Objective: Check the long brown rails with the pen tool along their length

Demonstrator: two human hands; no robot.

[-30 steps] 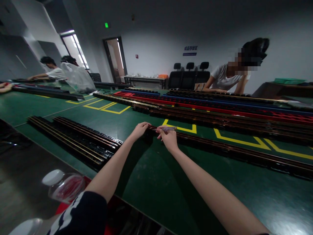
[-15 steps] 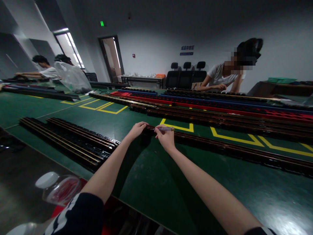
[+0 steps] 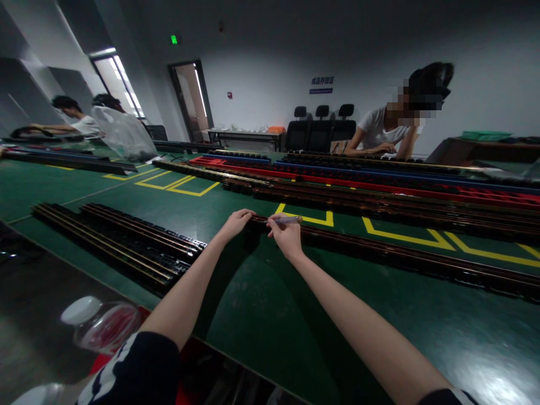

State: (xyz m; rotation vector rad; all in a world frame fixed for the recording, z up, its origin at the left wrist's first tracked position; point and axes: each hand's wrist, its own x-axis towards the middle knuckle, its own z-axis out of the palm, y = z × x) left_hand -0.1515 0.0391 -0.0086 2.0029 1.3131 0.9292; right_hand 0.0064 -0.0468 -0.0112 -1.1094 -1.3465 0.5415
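A long dark rail strip [image 3: 379, 251] with copper-coloured lines runs from between my hands out to the right across the green table. At its left end my left hand [image 3: 237, 224] pinches the strip, fingertips on its top. Just right of that, my right hand [image 3: 287, 237] grips a slim screwdriver-like tool [image 3: 290, 220] with a pale, see-through handle. Its handle end points right and its thin end points left, towards the strip. Whether the tip touches the strip is too small to tell.
Two bundles of dark rails [image 3: 113, 247] lie to my left. Further back stretch more rails and a red strip [image 3: 329, 181]. A plastic bag [image 3: 122, 135] stands at the back left, a lidded clear jar [image 3: 107, 326] by the near edge. One person [image 3: 383, 132] sits opposite; others are far left.
Both hands stay in nearly the same place on the strip. The tool's handle has turned or tilted very slightly in my right hand.
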